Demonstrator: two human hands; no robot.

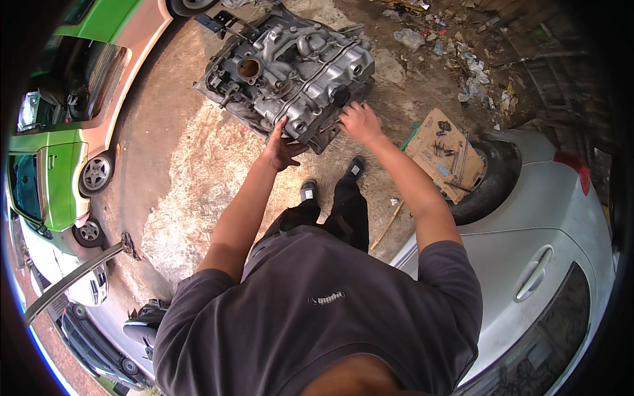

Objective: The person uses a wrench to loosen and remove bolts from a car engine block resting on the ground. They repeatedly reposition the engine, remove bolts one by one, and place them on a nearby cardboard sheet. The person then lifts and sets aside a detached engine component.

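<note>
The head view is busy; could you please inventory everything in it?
Engine: 1, silver-grey, top centre
Green-and-peach bodywork: vehicle count unclear, upper left
White car: 1, white, left
Dark car: 1, dark, lower left
Bar: 1, grey, lower left
Silver car: 1, silver, right
Tyre: 1, black, partly under cardboard
Cardboard: 1, brown, overlapping tyre
Small parts: several, dark, on cardboard
Stick: 1, tan, right of legs
Litter: many pieces, mixed colours, upper right
T-shirt: 1, dark grey, lower centre
Shoes: 2, dark, below engine
Left hand: 1, bare, at engine's near edge
Right hand: 1, bare, at engine's near right
</note>
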